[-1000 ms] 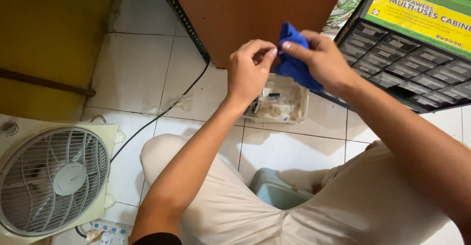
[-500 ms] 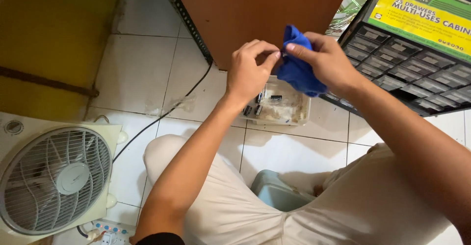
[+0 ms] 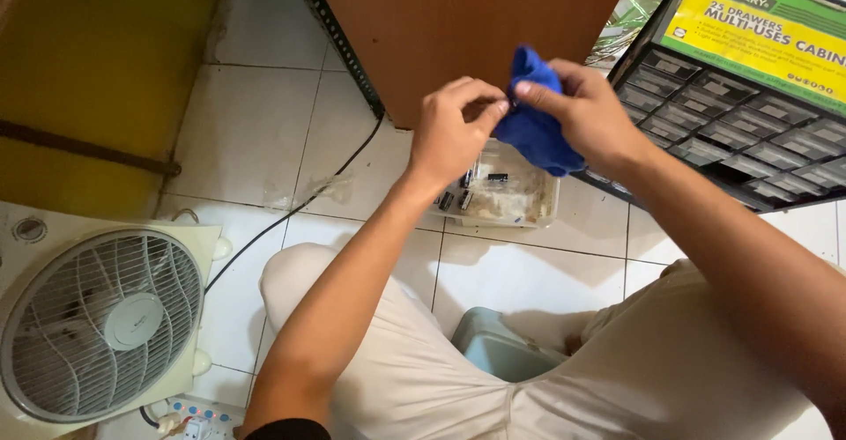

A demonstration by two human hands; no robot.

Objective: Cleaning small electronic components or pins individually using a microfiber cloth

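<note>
1. Holding a blue cloth (image 3: 536, 130), the right hand (image 3: 589, 114) pinches it above a clear box (image 3: 511, 195) of small parts.
2. Left hand (image 3: 454, 132) fingertips press together, touching the cloth's edge.

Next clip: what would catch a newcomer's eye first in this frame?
A bright blue cloth at top centre, pinched between the left hand and right hand, above a clear plastic tray of small parts on the white tiled floor. A white box fan fills the lower left; a black multi-drawer cabinet with a yellow-green label stands at upper right.
</note>
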